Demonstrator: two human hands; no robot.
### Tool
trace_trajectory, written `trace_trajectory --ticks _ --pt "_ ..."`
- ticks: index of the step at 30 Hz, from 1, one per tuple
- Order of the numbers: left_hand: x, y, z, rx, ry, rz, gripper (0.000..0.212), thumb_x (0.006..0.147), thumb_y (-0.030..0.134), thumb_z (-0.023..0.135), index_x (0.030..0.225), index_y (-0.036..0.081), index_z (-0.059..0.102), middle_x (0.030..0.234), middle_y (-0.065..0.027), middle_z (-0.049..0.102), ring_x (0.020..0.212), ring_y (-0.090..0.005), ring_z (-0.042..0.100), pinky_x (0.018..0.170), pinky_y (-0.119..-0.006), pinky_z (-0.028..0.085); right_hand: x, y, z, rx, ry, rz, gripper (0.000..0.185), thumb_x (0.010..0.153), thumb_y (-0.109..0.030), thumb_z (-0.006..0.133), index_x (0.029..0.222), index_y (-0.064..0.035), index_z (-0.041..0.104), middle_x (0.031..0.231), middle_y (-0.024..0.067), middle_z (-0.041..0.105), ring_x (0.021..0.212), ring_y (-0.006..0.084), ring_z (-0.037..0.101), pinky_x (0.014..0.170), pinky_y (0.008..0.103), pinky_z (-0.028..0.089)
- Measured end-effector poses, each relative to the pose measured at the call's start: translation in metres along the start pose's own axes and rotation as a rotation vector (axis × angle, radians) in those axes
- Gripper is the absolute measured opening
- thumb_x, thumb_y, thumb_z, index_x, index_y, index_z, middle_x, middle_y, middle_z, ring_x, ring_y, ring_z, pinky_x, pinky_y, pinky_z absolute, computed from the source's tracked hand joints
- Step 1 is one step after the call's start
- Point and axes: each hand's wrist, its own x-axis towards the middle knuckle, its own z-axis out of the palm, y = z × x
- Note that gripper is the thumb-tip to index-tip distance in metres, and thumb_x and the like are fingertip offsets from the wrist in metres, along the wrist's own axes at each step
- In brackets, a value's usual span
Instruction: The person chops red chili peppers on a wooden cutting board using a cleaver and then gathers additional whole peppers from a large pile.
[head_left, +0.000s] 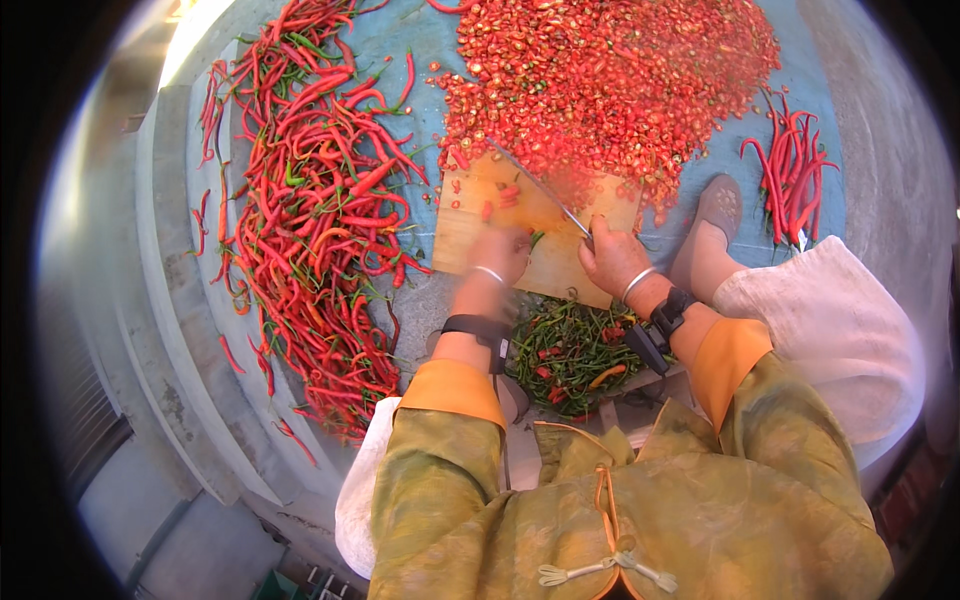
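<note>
My right hand (616, 259) grips the handle of a knife (541, 187); its narrow blade slants up and left over a wooden cutting board (469, 232). Motion blurs my left hand (499, 255), closed low over the board with green chili stems (535, 238) poking out by its fingers. How much it holds is hidden. A few red chili pieces (508, 193) lie on the board ahead of that hand. Beyond the blade, a broad heap of chopped red chilies (600, 82) spills onto the board's far edge.
Whole red chilies (315, 217) form a long pile on the left. Cut green stems (570, 349) are heaped below the board, between my legs. A small bunch of chilies (791, 172) lies on the blue sheet (814, 67) at right, near my shoe (720, 206). Concrete steps (180, 300) run along the left.
</note>
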Motion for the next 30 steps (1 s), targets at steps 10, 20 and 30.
trace_trajectory --ticks 10,20,30 --pt "-0.005 0.012 0.027 0.019 0.175 -0.046 0.021 0.077 0.021 0.071 0.095 0.012 0.069 0.079 -0.0101 0.069 0.075 -0.0285 0.068 0.069 -0.040 0.053 0.000 0.001 0.000 0.003 0.001 0.004 0.025 0.086 -0.021 0.057 0.093 0.0006 0.046 0.064 0.0253 0.060 0.063 0.0449 0.061 0.061 0.0534 0.049" --pt "-0.018 0.020 0.017 0.399 -0.477 0.154 0.029 0.072 0.026 0.075 0.093 0.006 0.071 0.086 -0.0142 0.070 0.080 -0.0332 0.067 0.075 -0.041 0.054 0.000 -0.004 -0.003 -0.002 -0.037 0.026 0.026 0.087 -0.023 0.057 0.094 0.0004 0.046 0.066 0.0253 0.061 0.065 0.0451 0.061 0.061 0.0533 0.050" --pt "0.063 0.031 -0.050 -0.014 0.291 -0.173 0.019 0.079 0.024 0.067 0.089 0.008 0.071 0.101 -0.0139 0.067 0.095 -0.0318 0.064 0.080 -0.044 0.051 0.002 0.000 -0.004 0.010 -0.074 0.052 0.025 0.087 -0.023 0.056 0.091 -0.0002 0.046 0.067 0.0264 0.062 0.066 0.0459 0.062 0.063 0.0544 0.051"
